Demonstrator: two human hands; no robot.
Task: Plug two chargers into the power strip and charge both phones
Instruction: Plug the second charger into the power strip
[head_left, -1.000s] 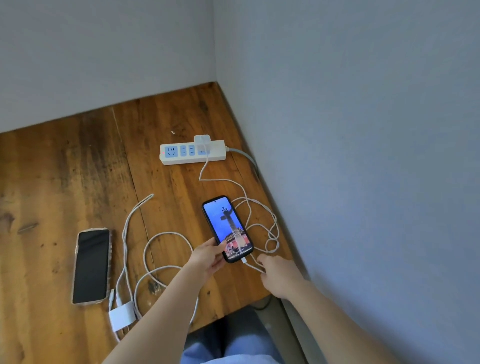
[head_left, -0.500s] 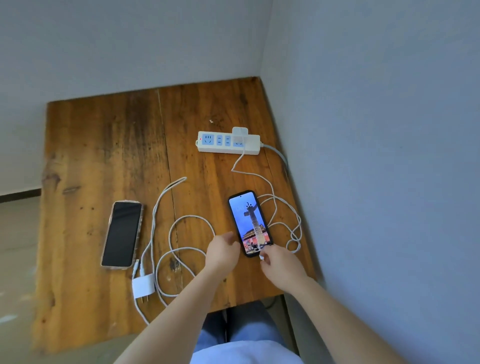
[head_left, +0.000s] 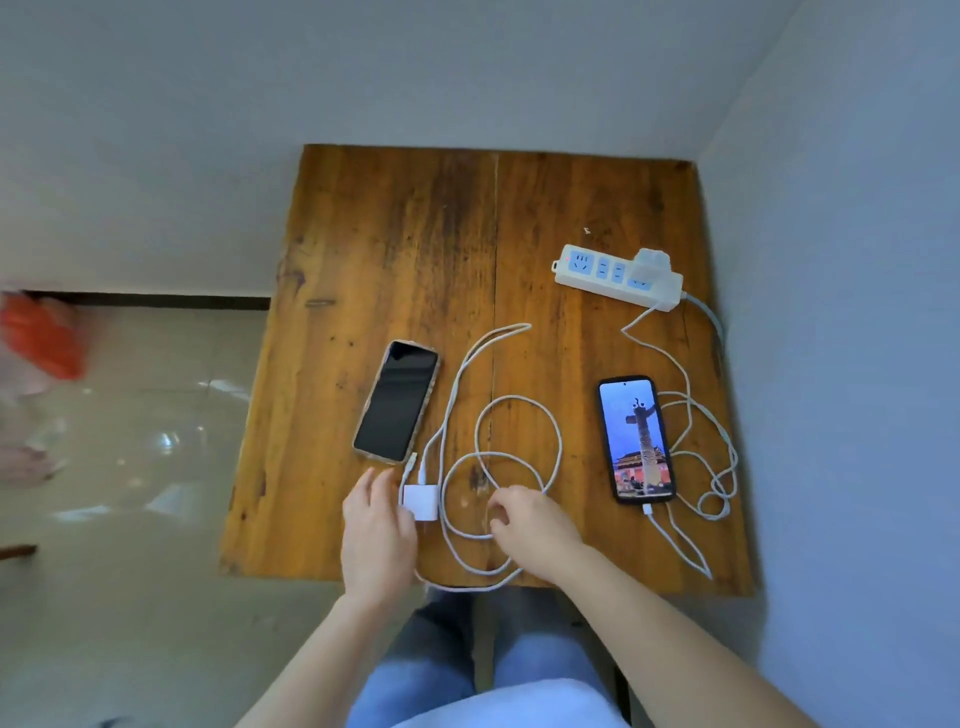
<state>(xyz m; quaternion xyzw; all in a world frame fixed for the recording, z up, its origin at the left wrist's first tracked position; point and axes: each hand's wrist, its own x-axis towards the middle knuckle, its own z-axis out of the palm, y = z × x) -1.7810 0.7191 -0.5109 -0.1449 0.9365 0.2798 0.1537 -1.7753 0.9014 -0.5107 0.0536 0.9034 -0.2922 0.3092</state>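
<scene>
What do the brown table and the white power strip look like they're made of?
Brown table: apparently solid wood planks, worn varnish, given visible grain, dark stains and a seam down the middle. White power strip: likely moulded plastic, smooth and slightly glossy.

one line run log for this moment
lit phone: plugged in | dark phone: uncabled | left hand: at second charger | right hand: over cable

white power strip (head_left: 613, 278), brown wooden table (head_left: 395, 249)

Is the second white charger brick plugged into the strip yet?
Not plugged in. The square white charger brick lies on the wooden table, by the left hand, far from the white power strip.
</scene>
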